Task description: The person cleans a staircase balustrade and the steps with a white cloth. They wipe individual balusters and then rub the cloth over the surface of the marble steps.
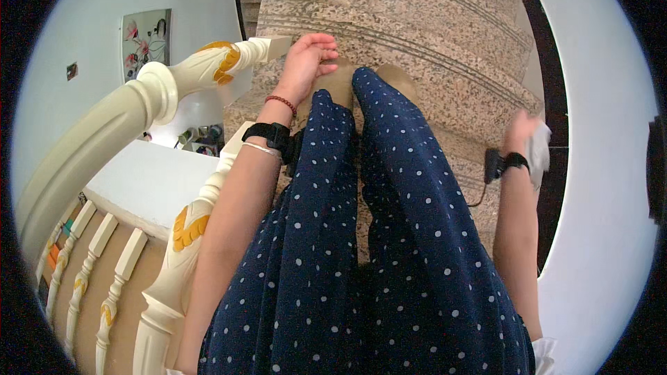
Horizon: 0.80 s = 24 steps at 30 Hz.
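Note:
My left hand [310,62] hovers over the stone steps, beside the carved cream handrail [90,135]. Its fingers are apart and slightly bent, with nothing in them. Out to the right, my right hand [521,132] hangs near the dark skirting of the wall, smeared a little by motion. A whitish cloth [539,153] is gripped in it and hangs down on its outer side. Black straps circle both wrists, and the left one also has a red bead bracelet [281,103].
Speckled stone stairs [410,28] with grooved edges curve ahead of my feet. Cream balusters [121,274] with gold leaf carving line the left side, with a lower floor beyond them. A white wall [597,167] bounds the right. A flower picture [146,45] hangs on the far left wall.

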### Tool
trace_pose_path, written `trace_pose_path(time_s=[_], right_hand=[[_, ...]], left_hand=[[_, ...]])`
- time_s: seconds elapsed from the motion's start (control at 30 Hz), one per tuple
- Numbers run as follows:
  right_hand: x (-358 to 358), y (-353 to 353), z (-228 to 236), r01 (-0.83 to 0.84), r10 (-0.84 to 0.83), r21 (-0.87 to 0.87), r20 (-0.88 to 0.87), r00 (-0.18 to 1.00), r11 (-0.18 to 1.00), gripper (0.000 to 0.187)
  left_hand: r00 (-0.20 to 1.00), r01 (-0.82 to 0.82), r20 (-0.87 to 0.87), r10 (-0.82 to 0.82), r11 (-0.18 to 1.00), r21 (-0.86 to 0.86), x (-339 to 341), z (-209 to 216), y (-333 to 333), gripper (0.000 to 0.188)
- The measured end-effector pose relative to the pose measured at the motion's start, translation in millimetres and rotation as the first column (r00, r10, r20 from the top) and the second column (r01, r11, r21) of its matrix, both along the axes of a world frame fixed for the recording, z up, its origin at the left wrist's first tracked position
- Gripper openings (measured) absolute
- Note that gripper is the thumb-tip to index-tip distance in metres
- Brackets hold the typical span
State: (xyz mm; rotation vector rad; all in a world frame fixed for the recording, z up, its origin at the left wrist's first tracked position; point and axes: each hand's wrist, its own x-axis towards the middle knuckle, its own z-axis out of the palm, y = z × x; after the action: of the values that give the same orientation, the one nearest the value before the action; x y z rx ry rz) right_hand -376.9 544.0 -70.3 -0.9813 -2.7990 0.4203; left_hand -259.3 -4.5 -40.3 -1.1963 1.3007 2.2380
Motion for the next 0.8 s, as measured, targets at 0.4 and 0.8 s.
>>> trace_pose_path(time_s=[0.4,0.8], right_hand=[[21,-399,44,-0.256,0.888,-0.967,-0.119,0.443,-0.002,0.041],[2,-364,39,-0.153,0.516,-0.982,-0.074,0.854,0.113,0.034]], left_hand=[[1.000,-0.018,0.010,0.018,0.999,-0.040,-2,2,-1,0.018],[1.000,0.000,0.004,0.000,0.999,-0.032,0,-6,-4,0.017]])
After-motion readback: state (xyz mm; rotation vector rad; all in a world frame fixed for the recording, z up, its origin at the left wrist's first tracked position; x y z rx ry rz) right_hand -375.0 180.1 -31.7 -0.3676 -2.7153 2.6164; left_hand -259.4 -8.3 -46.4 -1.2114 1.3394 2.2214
